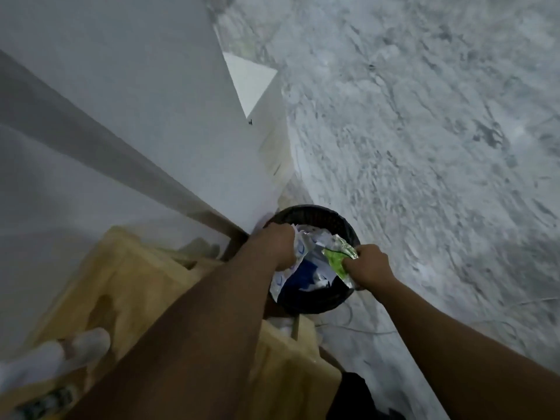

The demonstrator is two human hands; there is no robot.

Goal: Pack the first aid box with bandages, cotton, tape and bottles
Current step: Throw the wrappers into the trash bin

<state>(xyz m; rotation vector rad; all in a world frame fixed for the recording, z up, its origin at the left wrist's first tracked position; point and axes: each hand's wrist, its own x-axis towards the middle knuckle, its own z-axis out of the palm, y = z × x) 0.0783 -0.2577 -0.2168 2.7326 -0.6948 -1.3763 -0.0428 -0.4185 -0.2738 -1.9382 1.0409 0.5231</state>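
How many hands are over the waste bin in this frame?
2. The left hand grips white wrappers at the bin's left rim; the right hand grips a green-and-silver wrapper at its right rim.

Both arms outstretched; left hand (280, 245), right hand (368, 265) fisted

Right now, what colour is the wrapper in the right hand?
Bright green with silver foil edges, gripped by the right hand over the black wastebasket; the wrapper shows best in the head view.

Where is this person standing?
Probably indoors, in a room corner: a grey-white marble floor, white walls, and a round black woven wastebasket holding crumpled wrappers.
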